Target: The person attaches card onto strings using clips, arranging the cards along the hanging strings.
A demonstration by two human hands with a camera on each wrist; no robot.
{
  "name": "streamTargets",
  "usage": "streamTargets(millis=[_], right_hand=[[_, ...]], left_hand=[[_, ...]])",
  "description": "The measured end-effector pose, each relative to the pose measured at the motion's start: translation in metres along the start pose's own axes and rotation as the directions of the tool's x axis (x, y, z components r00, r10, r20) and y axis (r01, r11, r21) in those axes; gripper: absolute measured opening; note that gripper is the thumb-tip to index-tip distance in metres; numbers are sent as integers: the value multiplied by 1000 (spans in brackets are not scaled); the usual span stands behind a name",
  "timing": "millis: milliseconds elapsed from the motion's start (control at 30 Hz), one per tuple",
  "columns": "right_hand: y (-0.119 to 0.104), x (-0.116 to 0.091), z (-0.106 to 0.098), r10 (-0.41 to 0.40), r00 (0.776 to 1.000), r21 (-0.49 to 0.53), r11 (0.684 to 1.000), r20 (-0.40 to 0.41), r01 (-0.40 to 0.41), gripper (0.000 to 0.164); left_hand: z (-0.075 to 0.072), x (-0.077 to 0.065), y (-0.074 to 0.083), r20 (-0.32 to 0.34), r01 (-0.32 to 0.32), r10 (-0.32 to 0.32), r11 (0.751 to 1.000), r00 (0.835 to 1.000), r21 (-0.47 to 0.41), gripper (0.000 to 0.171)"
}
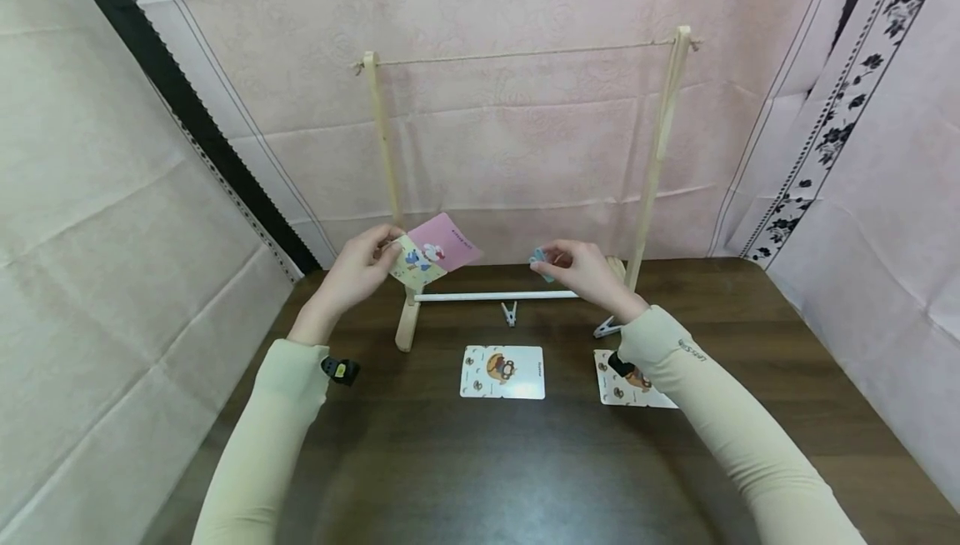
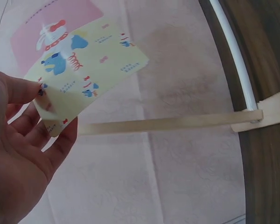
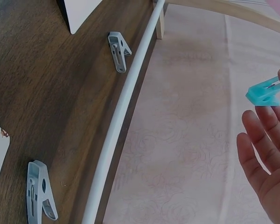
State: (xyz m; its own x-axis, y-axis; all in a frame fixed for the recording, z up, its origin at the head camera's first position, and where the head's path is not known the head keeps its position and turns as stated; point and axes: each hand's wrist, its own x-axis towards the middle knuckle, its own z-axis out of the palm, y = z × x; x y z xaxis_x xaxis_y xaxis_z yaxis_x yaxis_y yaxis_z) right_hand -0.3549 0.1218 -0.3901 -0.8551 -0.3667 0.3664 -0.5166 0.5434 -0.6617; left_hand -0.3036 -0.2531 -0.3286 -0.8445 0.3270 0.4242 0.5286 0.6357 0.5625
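My left hand pinches a pink and pale-yellow card by its yellow corner, between thumb and fingers. Cartoon figures are printed on the card, and it tilts in the air before the left post of a wooden stand. In my right hand is a teal clothespin, pinched by its handle end between thumb and fingers. That hand is raised above the stand's white bottom rod, near the right post. A string runs between the post tops, above both hands.
One grey clothespin lies on the brown table just before the rod; another grey clothespin is by the right post's foot. A white card lies at the middle, and a second white card is partly under the right forearm.
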Motion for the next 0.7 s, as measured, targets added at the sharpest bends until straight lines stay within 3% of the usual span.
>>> streamTargets(millis=[133,333,700], right_hand=[[0,0,0,-3,1000,0,1000,4,3,37],[1,-2,0,-8,1000,-13,1000,1,8,35],[0,-2,0,-22,1000,-36,999,14,22,36]], left_hand=[[-1,4,5,-83,-19,18,1000,996,-8,24],[0,13,12,-221,-52,50,999,974,-4,25],[0,37,33,-334,-111,85,992,939,-59,22]])
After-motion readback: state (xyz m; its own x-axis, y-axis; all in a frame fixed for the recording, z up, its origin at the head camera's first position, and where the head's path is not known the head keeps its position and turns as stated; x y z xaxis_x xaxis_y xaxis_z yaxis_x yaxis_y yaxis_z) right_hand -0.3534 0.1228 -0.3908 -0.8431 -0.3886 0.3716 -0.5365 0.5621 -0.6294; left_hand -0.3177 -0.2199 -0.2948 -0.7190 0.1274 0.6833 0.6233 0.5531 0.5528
